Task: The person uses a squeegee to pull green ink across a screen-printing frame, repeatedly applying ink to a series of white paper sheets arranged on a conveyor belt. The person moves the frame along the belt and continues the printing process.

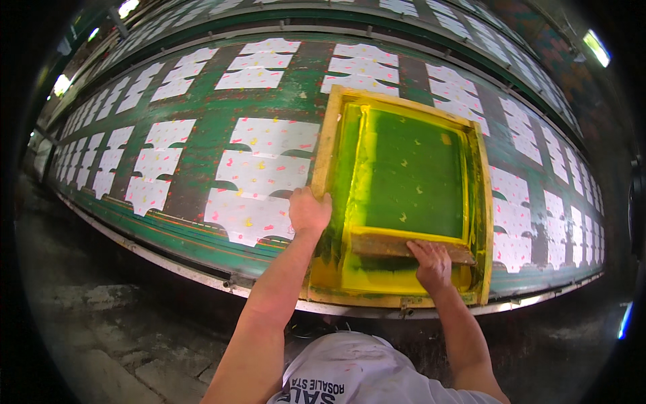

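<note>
A wooden screen-printing frame lies flat on the long green table, its green mesh edged with wet yellow ink. My left hand is closed around the frame's left side bar. Toward the near end of the mesh, my right hand grips a wide wooden squeegee, fingers over its top edge. The squeegee lies crosswise, with yellow ink along its far side. Small pale motifs show in the mesh. Whatever lies under the frame is hidden.
White cut fabric pieces with small red and yellow prints lie in rows on the green table, left and right of the frame. A metal rail runs along the near edge. Another table with similar pieces stands beyond.
</note>
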`<state>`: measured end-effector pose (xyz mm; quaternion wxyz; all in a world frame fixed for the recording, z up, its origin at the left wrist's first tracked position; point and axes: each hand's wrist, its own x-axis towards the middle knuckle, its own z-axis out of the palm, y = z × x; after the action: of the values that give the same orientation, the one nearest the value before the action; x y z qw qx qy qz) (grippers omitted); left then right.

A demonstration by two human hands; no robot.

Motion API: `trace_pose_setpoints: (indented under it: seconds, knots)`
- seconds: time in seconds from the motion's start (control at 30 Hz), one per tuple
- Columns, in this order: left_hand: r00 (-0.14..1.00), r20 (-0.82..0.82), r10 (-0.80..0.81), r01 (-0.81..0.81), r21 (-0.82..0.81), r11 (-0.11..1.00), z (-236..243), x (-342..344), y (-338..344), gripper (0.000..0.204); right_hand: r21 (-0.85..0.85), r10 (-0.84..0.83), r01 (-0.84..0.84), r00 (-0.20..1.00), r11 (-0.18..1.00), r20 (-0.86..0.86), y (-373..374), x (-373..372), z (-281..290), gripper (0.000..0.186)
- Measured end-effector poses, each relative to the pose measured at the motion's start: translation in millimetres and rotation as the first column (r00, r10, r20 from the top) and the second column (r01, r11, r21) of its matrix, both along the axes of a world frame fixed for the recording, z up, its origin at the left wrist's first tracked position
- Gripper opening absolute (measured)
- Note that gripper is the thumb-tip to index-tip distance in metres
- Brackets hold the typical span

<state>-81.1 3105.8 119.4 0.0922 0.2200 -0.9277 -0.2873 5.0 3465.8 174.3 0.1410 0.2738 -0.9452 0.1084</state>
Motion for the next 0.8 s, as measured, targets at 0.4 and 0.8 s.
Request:
trace_pose_setpoints:
  seconds: [0.4,0.8]
  knots:
    - [0.995,0.047,0.093,-0.09,-0.068,0.994,9.5,-9.0,12.6,0.049,0.115,-0.033,0.015,0.988,0.993,0.153,20.8,-299.1,-25.1,0.059]
    - [0.992,-0.026,0.124,-0.127,-0.136,0.983,8.9,-10.9,20.3,0.048,0.146,-0.152,0.122,0.965,0.982,0.214,11.6,-482.2,-13.2,0.063]
